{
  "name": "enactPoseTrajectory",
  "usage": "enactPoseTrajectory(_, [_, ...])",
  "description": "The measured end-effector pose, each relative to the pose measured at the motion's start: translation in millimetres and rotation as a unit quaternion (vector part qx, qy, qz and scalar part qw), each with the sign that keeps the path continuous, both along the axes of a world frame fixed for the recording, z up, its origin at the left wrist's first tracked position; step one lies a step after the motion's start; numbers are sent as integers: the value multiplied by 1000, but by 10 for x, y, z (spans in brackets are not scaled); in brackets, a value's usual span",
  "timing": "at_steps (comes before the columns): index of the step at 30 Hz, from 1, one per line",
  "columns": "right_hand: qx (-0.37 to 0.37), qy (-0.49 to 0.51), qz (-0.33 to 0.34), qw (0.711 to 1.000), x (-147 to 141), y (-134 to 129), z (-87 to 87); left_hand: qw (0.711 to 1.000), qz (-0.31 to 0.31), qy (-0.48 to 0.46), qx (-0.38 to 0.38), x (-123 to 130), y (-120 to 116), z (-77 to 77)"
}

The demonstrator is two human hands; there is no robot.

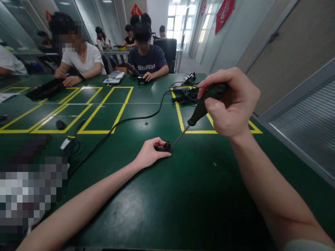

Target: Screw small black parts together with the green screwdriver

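**Screwdriver tip meeting a small black part**

The right hand (230, 104) is wrapping fully around the green-handled screwdriver (202, 106), angling its shaft down so the tip is meeting the small black part (166, 145). The left hand (150, 153) is pinching that part against the green table (183, 202), likely steadying it. A black cable (123, 122) is trailing across yellow taped lines (104, 104). Other people are sitting at the far side of a bright corridor-like room.

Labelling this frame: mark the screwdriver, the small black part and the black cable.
screwdriver (202, 106): head view, on the dark handle below the fist.
small black part (166, 145): head view, on its top.
black cable (125, 121): head view, mid-run on the table.
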State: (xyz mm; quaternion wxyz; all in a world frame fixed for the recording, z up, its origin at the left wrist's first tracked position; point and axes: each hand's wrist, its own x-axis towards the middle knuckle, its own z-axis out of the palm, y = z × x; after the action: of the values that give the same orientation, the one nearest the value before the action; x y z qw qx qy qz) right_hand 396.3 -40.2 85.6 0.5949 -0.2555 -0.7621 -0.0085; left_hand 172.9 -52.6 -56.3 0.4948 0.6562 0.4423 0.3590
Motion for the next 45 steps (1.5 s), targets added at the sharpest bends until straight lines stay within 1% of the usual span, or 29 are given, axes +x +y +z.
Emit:
enactPoseTrajectory(4, [5, -4, -11, 1000, -9, -6, 12, 1000, 3, 6, 3, 0, -5, 2])
enactPoseTrajectory(11, [24, 24, 2, 999, -69, -15, 43, 1000, 0, 11, 11, -6, -11, 6])
enactPoseTrajectory(13, [-7, 18, 6, 1000, -61, -10, 52, 1000, 1, 16, 14, -6, -12, 12])
enactPoseTrajectory(15, [-55, 0, 15, 998, -40, -5, 68, 1000, 3, 24, 17, -5, -14, 21])
enactPoseTrajectory(17, [-93, -20, 35, 995, -21, -2, 89, 999, 2, 30, 17, -4, -18, 29])
enactPoseTrajectory(19, [-104, -30, 66, 992, -17, -5, 112, 999, 3, 33, 16, -4, -23, 36])
enactPoseTrajectory(20, [-97, -31, 72, 992, -22, -11, 123, 999, 3, 34, 15, -4, -24, 39])
enactPoseTrajectory(22, [-59, -33, 47, 997, -34, -33, 147, 999, 3, 34, 13, -5, -26, 45])
enactPoseTrajectory(24, [-25, -44, -15, 999, -32, -68, 174, 999, 3, 32, 12, -8, -25, 49])
enactPoseTrajectory(26, [-27, -58, -59, 996, -8, -111, 204, 999, 3, 34, 13, -12, -24, 49])
enactPoseTrajectory(27, [-40, -64, -62, 995, 8, -133, 219, 999, 3, 37, 14, -14, -25, 48])
enactPoseTrajectory(29, [-74, -72, -31, 994, 25, -175, 240, 999, 6, 42, 21, -16, -29, 40])
enactPoseTrajectory(31, [-96, -53, 34, 993, -2, -208, 240, 998, 12, 47, 29, -14, -38, 28])
enactPoseTrajectory(33, [-101, 6, 84, 991, -79, -225, 214, 998, 18, 49, 35, -7, -47, 14])
enactPoseTrajectory(34, [-99, 42, 89, 990, -129, -226, 193, 998, 22, 50, 37, -2, -52, 6])
enactPoseTrajectory(36, [-97, 59, 39, 993, -219, -218, 149, 997, 32, 52, 41, 9, -57, -10])
enactPoseTrajectory(39, [-80, 6, -30, 996, -254, -191, 124, 997, 42, 52, 45, 19, -60, -26])
enactPoseTrajectory(43, [-37, -63, -117, 990, -120, -163, 173, 997, 39, 50, 50, 16, -66, -28])
enactPoseTrajectory(45, [-20, -84, -148, 985, -42, -150, 199, 996, 39, 51, 55, 12, -70, -25])
